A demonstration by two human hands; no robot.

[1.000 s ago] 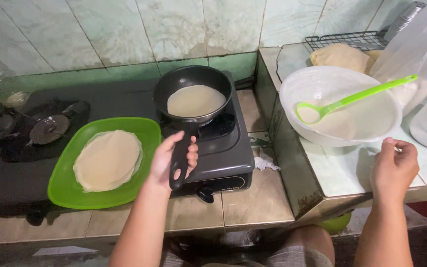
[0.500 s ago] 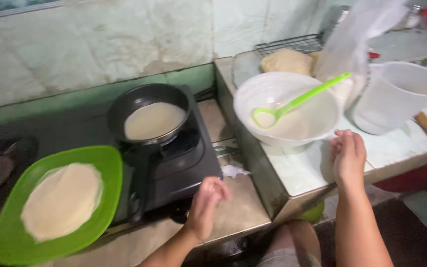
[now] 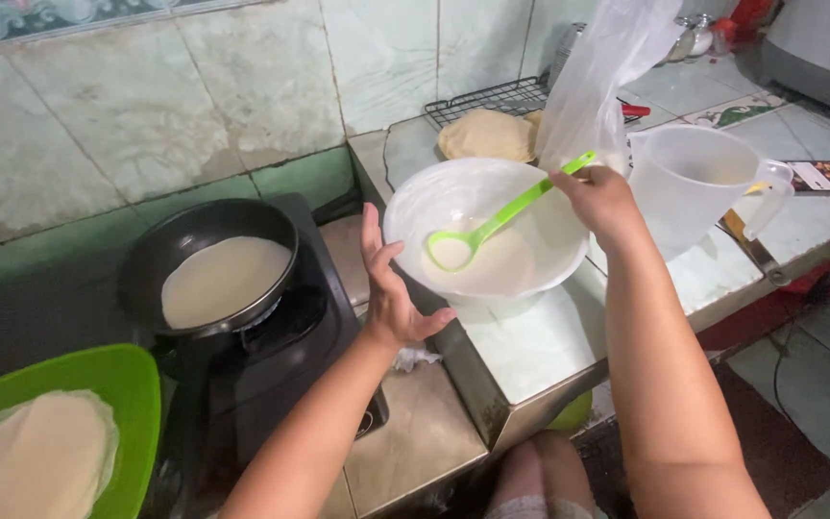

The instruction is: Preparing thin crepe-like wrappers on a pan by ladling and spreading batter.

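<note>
Ladle [image 3: 492, 227], bright green plastic, lay slanted in the white bowl [image 3: 415, 207] at frame centre, its scoop sunk in pale batter. The right hand [image 3: 599, 197] gripped its handle end; the left hand [image 3: 388, 288] stood open beside the bowl's rim. Lower left, a green plate [image 3: 136, 384] held a flat crepe [image 3: 36, 461]. Farther left, a black pan [image 3: 156, 259] carried a thin batter round. Upper right on the counter [image 3: 530, 346] stood a clear jug [image 3: 694, 183].

My right hand [image 3: 599, 197] grips the ladle [image 3: 492, 225] in the bowl [image 3: 413, 207]; my left hand [image 3: 388, 284] is open at its left side, perhaps touching. Jug [image 3: 698, 187] right of it, pan [image 3: 206, 258] left, plate [image 3: 132, 384] nearer me.
</note>
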